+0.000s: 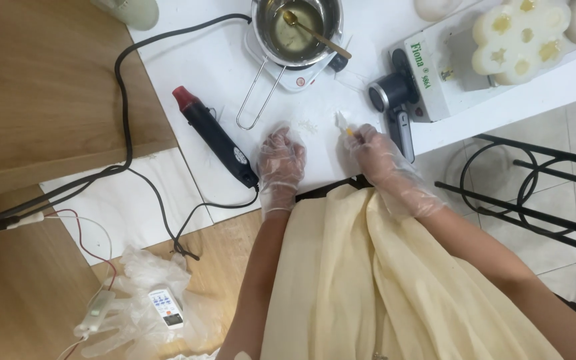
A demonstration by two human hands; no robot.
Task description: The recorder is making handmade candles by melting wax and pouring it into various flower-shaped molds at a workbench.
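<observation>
Resting far left on white table (235, 73): black heat gun (218, 137), long axis running far-left to near-right, red nozzle far end, near end just beside left hand (280, 163). Left hand gloved, fingers curled down on table, gripping nothing visible. White crumbs (308, 125) just beyond it. Right hand (375, 152) gloved, pinching small yellow-white piece (343, 123), tip pointing far-left. Metal pot (296, 27) farther back.

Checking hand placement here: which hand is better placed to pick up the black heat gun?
Left, probably. The left hand rests on the white table right beside the heat gun; the right hand is farther off, pinching a small scraper.
</observation>
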